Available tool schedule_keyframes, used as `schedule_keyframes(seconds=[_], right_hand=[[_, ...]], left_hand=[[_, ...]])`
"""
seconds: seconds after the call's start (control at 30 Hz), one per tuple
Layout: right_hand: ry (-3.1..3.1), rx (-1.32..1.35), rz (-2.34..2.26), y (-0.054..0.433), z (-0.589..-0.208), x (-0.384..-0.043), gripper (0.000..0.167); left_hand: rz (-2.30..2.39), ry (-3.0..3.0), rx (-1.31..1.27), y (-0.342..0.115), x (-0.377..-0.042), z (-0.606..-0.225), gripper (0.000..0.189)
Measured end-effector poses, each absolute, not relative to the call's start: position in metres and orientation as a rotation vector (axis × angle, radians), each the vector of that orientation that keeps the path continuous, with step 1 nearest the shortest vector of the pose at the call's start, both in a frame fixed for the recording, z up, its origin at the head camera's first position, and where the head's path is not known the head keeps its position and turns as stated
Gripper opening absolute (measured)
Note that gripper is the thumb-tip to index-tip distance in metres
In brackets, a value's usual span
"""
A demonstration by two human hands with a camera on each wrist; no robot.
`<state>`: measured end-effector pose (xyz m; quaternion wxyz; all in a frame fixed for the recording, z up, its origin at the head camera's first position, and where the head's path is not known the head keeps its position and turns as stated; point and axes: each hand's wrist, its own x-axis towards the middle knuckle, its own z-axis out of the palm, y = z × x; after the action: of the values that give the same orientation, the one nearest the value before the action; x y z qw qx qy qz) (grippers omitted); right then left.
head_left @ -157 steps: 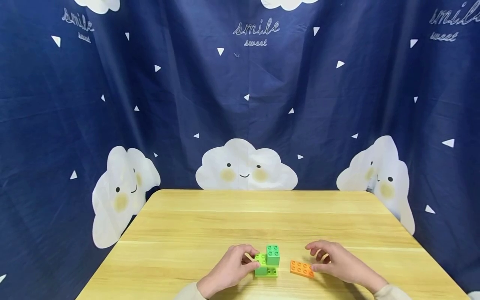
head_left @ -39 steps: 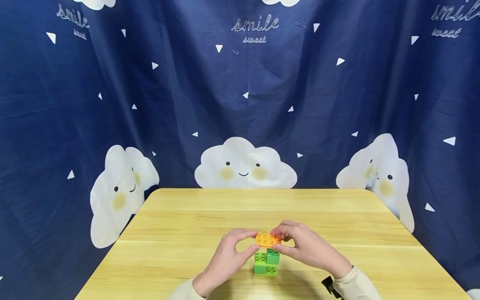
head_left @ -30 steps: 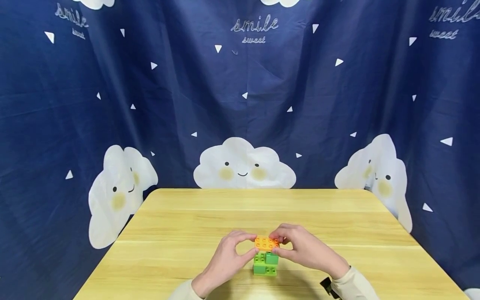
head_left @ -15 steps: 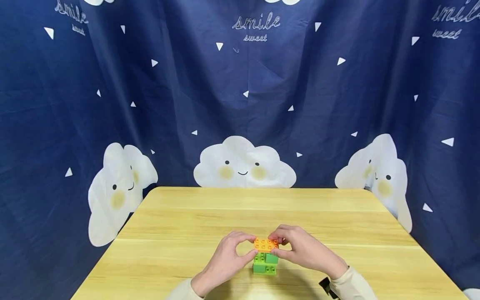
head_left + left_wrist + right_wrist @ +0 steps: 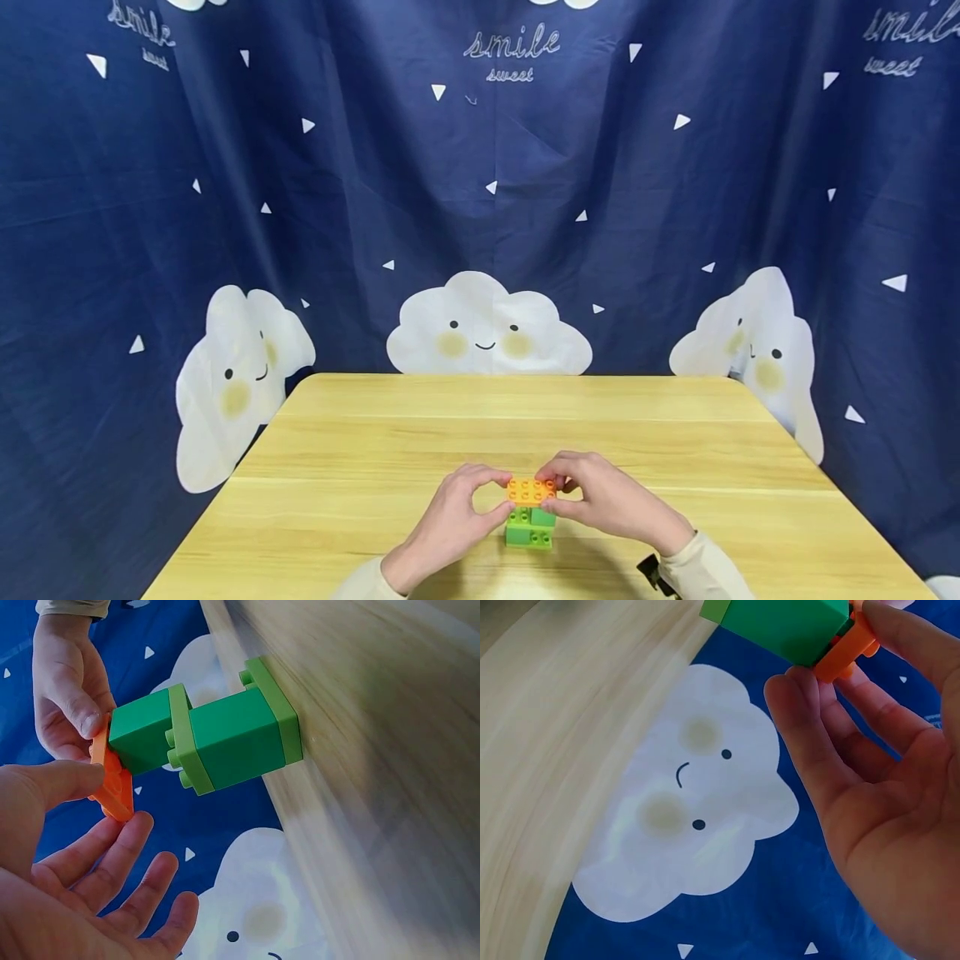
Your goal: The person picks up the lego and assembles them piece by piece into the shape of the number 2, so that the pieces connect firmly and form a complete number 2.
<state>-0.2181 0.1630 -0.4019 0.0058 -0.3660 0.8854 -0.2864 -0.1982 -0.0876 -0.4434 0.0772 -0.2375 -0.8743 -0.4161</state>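
Note:
Both hands pinch an orange eight-stud toy brick plate [image 5: 531, 492] by its ends: my left hand [image 5: 457, 517] the left end, my right hand [image 5: 611, 504] the right. The orange plate sits against the top of the upper green block [image 5: 141, 729], its left half overhanging. A thin dark gap shows there in the right wrist view, so I cannot tell if it is fully seated. Below come a light green plate [image 5: 187, 742], a lower green block [image 5: 238, 739] and a light green base plate [image 5: 277, 712] on the table. Fingers partly hide the orange plate [image 5: 845, 652].
The stack stands on a light wooden table [image 5: 360, 450], near its front. Behind and around the table hangs a dark blue curtain [image 5: 337, 192] with white clouds and triangles. A black strap piece [image 5: 654, 575] sits by the right sleeve.
Earlier the orange plate lay on the table right of the stack, with my left hand at the stack. Both hands then held it above the stack, and it has come down slightly onto the upper block.

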Motion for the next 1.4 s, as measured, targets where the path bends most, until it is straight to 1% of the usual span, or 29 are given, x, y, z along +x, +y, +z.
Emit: schedule_keyframes(seconds=[0.13, 0.23, 0.37, 0.53, 0.77, 1.0, 1.17, 1.4], right_hand=[[2.73, -1.14, -0.939, 0.166, -0.404, -0.22, 0.023], [2.644, -1.133, -1.014, 0.17, -0.408, -0.222, 0.033], [2.496, -1.097, -1.109, 0.175, -0.413, -0.226, 0.039], [2.353, -1.026, -1.127, 0.18, -0.42, -0.23, 0.036], [2.104, -0.887, -1.285, 0.183, -0.428, -0.236, 0.037], [2.046, -0.91, -1.341, 0.182, -0.429, -0.238, 0.027], [2.042, -0.922, -1.349, 0.181, -0.428, -0.238, 0.025], [2.014, -0.942, -1.376, 0.181, -0.429, -0.238, 0.022]], left_hand=[[-1.238, -2.617, -0.72, -0.087, -0.199, -0.444, 0.031], [-1.23, -2.617, -0.715, -0.087, -0.199, -0.445, 0.032], [-1.231, -2.623, -0.701, -0.087, -0.199, -0.447, 0.035], [-1.269, -2.627, -0.708, -0.087, -0.2, -0.448, 0.038], [-1.397, -2.609, -0.782, -0.087, -0.202, -0.447, 0.041], [-1.608, -2.571, -0.79, -0.088, -0.204, -0.45, 0.035], [-1.783, -2.542, -0.767, -0.088, -0.207, -0.453, 0.031], [-1.84, -2.543, -0.772, -0.089, -0.206, -0.455, 0.03]])
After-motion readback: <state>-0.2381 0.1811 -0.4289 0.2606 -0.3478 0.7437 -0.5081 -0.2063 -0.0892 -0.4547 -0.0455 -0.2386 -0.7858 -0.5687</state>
